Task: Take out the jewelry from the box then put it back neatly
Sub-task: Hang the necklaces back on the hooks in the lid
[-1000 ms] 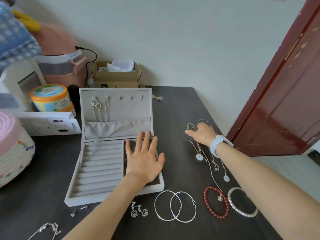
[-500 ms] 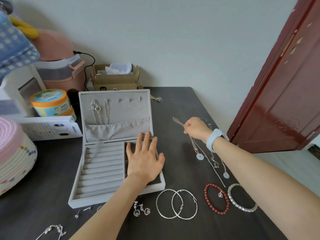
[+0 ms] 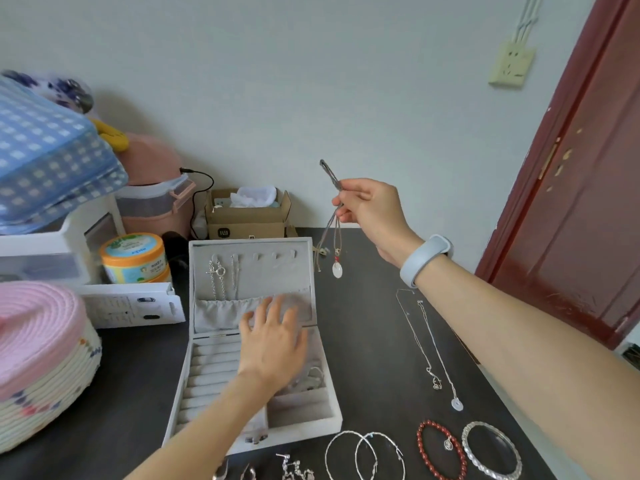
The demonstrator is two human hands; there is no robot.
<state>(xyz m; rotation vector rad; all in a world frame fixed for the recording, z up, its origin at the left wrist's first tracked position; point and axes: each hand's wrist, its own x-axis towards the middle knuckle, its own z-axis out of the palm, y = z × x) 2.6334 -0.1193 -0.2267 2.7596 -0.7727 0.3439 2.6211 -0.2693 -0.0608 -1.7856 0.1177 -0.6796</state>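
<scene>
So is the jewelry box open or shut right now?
Open. The jewelry box has its lid standing upright, chains hanging inside it, and the ring rolls exposed.

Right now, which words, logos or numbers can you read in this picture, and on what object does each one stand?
"mi" logo: on the front of the cardboard box by the wall.
Blue printing on the orange-lidded jar: too blurred to read.
Printing on the white package left of the jewelry box: too small to read.
</scene>
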